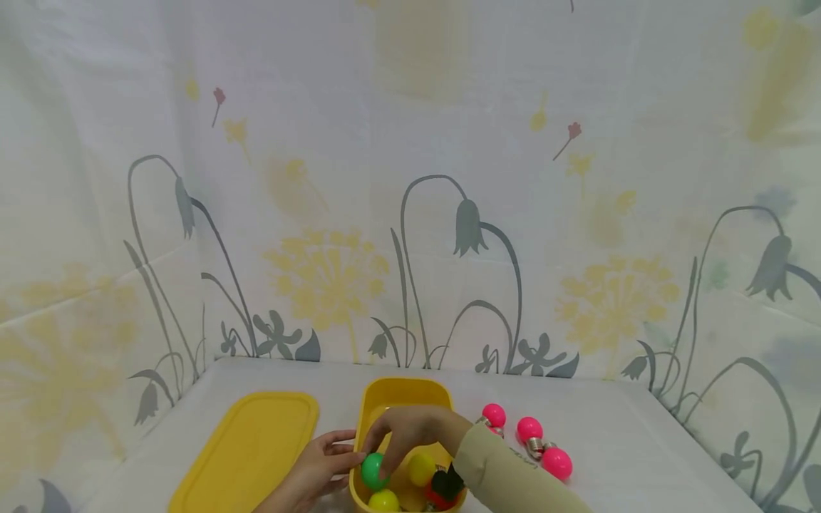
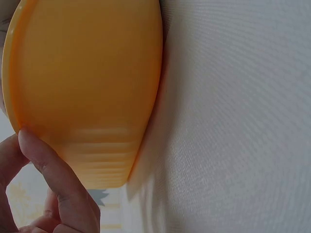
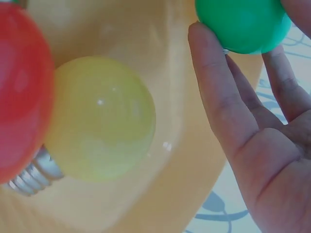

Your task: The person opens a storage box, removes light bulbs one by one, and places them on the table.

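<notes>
A yellow plastic box [image 1: 405, 382] stands on the table, and my left hand [image 1: 323, 463] pinches its left rim. In the left wrist view the left thumb presses against the box's outer wall [image 2: 92, 73]. Reaching into the box, my right hand [image 1: 407, 432] grips a green light bulb [image 1: 373, 472] near that same rim. In the right wrist view the fingers lie around the green bulb [image 3: 243, 24], a bit of its metal base showing. Inside the box are a yellow bulb [image 3: 104, 119], a red bulb [image 3: 22, 92] touching it, and another yellow bulb [image 1: 384, 501] nearer me.
Left of the box lies a flat yellow lid [image 1: 246, 449]. Several pink bulbs [image 1: 556, 464] with metal screw bases lie on the table [image 1: 609, 420] to the right. Behind the table hangs a patterned curtain [image 1: 423, 142]. My right forearm [image 1: 513, 470] crosses the box's right rim.
</notes>
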A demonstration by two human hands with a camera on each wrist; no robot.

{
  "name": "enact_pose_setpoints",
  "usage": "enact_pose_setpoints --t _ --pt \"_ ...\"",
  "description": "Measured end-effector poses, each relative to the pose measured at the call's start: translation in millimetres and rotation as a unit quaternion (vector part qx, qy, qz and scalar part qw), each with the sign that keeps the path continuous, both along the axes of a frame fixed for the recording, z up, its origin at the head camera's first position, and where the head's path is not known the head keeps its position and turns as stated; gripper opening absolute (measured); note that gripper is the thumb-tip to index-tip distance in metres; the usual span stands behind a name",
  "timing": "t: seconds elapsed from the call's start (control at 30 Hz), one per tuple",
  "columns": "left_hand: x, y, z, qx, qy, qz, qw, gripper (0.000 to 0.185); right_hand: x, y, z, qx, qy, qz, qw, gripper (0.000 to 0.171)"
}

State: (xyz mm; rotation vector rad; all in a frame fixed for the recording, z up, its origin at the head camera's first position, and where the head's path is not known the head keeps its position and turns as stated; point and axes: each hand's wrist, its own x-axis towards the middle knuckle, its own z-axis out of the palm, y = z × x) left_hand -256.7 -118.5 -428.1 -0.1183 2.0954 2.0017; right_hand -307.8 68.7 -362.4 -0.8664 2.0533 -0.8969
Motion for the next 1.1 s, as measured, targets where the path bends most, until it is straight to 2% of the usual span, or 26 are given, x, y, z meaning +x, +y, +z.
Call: enact_pose_setpoints --t 0.23,0.5,0.7,0.93,1.1 --pt "-1.9 1.1 -0.1 -0.012 -0.018 0.009 0.9997 0.061 10.5 10.5 5.8 -0.016 -0.013 -0.031 0.999 0.024" --pt "1.4 -0.4 -0.4 0.004 -0.005 -0.008 0.9999 0.059 21.5 24.7 13.1 -0.081 -0.011 -0.052 0.995 0.024" --pt "3.2 -1.8 -2.3 0.022 0.011 -0.018 0.9995 0.058 33.4 39.9 18.7 -0.118 0.010 -0.103 0.988 0.023" --pt "2.7 -1.6 -1.9 0.019 0.002 -0.009 0.9998 0.059 44.9 59.1 22.8 -0.108 0.069 -0.182 0.975 0.028" --pt "2.4 -0.4 -0.8 0.013 -0.003 0.000 0.9999 0.059 48.1 72.7 21.8 -0.120 0.065 -0.217 0.966 0.032"
